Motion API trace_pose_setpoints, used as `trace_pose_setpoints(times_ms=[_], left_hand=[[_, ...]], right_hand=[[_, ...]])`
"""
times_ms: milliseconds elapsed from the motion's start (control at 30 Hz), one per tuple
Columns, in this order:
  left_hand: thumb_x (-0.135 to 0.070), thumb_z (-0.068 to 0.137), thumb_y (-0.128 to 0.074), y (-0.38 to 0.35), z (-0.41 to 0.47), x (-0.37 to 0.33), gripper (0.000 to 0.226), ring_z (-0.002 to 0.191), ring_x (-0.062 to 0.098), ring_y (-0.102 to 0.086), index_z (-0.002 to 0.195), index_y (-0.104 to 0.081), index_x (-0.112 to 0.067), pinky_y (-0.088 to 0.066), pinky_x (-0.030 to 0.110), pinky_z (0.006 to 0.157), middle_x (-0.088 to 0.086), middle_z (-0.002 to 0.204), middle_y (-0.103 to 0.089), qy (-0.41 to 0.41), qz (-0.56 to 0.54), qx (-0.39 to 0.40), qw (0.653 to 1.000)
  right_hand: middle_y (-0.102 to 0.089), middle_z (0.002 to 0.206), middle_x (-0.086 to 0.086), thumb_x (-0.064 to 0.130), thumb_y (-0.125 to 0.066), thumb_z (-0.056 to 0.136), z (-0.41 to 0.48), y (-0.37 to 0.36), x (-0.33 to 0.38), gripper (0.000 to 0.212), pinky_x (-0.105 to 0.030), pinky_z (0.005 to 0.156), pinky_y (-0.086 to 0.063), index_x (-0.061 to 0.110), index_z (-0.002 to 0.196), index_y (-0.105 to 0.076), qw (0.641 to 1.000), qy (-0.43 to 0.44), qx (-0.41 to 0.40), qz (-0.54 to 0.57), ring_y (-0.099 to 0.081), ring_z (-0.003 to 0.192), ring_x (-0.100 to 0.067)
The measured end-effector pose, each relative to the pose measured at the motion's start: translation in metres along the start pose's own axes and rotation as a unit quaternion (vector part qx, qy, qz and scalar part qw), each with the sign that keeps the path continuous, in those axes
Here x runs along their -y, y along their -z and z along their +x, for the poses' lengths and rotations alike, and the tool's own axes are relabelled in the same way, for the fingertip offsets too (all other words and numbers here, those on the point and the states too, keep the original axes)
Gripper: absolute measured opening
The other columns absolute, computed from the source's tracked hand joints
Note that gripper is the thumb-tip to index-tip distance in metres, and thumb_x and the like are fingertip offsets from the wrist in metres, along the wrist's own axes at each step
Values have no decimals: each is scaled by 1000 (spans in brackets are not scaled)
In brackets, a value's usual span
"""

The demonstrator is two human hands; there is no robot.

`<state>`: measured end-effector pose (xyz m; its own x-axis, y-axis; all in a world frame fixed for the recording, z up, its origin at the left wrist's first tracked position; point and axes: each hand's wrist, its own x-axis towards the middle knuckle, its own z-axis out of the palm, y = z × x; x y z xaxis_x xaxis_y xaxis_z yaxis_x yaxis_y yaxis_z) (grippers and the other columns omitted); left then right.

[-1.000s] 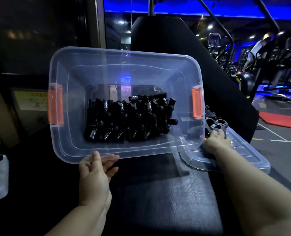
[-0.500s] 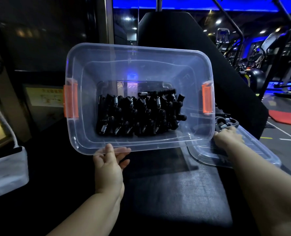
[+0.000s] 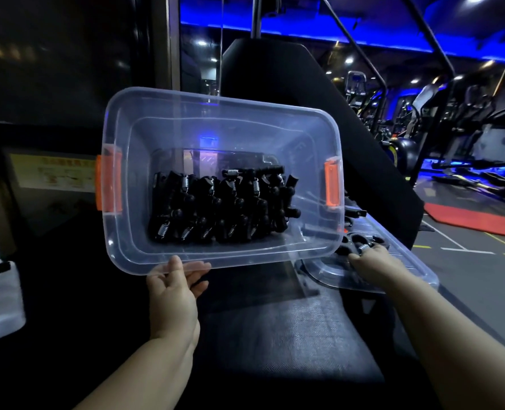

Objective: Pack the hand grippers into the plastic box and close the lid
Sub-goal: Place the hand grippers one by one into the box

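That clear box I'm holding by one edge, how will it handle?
The plastic box looks thin; its rim may flex where the left hand grips. The hand grippers piled inside probably weigh it down and may slide.

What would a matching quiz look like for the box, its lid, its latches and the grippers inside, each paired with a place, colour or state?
1 box
2 lid
3 latches
4 packed grippers

A orange
B black, piled inside the box
C flat under the right hand, which grips a loose gripper
D tilted, rim held by the left hand

Pairs: 1-D, 2-C, 3-A, 4-B
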<state>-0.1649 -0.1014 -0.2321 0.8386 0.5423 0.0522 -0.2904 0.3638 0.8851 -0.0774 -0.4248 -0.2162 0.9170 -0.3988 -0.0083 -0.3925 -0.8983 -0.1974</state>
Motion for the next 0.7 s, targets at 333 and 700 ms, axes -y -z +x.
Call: trace_pose_setpoints(times_ms=[333, 700], left_hand=[[-27, 103, -35, 1, 0, 0, 27, 84, 23, -68, 116, -44, -6, -47, 27, 64, 12, 82, -68, 4, -11, 15, 1000], [-28, 103, -35, 3, 3, 3, 35, 81, 21, -69, 120, -44, 1, -48, 26, 62, 11, 81, -69, 2, -8, 18, 1000]], right_hand=[[-36, 141, -7, 72, -60, 73, -32, 9, 7, 76, -47, 103, -34, 24, 129, -45, 994, 19, -106, 7, -28, 136, -27], [-25, 151, -3, 79, -63, 59, -14, 10, -11, 92, -46, 109, -35, 26, 133, -51, 995, 90, -7, 52, -33, 137, -22]])
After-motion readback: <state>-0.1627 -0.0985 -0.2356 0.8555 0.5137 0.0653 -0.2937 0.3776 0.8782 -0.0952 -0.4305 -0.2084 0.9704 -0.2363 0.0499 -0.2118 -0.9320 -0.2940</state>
